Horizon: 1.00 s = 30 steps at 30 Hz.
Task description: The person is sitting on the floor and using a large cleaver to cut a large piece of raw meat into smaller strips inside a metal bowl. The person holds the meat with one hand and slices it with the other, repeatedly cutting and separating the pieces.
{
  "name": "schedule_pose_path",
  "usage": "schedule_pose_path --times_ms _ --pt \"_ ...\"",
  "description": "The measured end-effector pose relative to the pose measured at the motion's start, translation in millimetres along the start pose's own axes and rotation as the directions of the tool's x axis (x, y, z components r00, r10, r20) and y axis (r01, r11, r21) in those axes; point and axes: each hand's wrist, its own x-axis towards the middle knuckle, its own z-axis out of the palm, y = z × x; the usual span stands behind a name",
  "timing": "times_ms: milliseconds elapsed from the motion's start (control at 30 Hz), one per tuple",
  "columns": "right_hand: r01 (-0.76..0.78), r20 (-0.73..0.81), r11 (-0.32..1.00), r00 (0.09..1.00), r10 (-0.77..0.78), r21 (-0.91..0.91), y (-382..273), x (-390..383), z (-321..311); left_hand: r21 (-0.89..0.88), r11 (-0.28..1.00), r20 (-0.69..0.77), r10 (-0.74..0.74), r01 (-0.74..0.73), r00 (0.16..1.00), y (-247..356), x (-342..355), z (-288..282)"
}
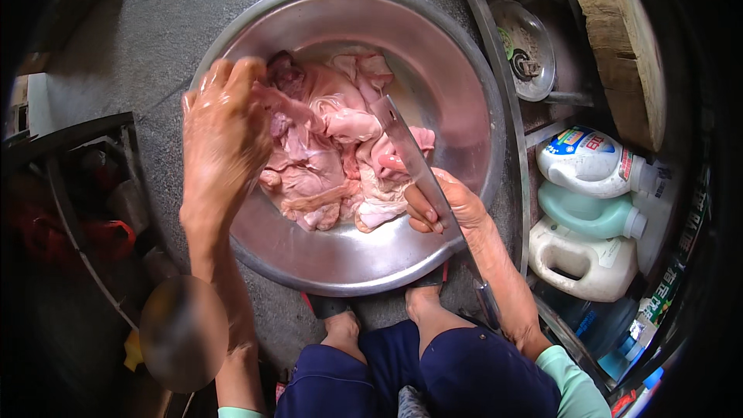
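A wide steel basin (457,131) sits on the ground before my feet, with a heap of wet, pink raw meat (317,162) in it; some pieces look like folded skin or offal. My left hand (224,131) is over the basin's left rim, its fingers closed on a strip of the raw meat that stretches toward the heap. My right hand (445,205) is at the basin's lower right, its fingers curled around a long, narrow metal knife (410,151). The blade slants up and left over the meat, a small hole near its end. The palm-side grip is partly hidden.
To the right, several plastic jugs, including a white bottle (580,159) and a cream jug (584,259), lie by a metal frame. Above them are a thick wooden block (619,50) and a glass dish (526,50). A dark metal rack (77,217) stands on the left.
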Motion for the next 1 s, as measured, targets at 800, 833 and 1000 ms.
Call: schedule_pose_path --times_ms 800,833,1000 --pt "0.058 -0.099 0.99 0.993 -0.071 -0.131 -38 -2 -2 -0.036 0.842 0.183 -0.524 0.538 0.832 45 29 191" --pt "0.065 -0.138 0.988 0.987 -0.084 -0.139 -38 -4 1 -0.062 0.853 0.143 -0.507 0.519 0.85 45 29 198" --pt "0.099 -0.035 0.994 0.994 -0.1 -0.042 -36 -11 -9 -0.564 0.647 0.156 -0.527 0.513 0.835 34 -8 211"
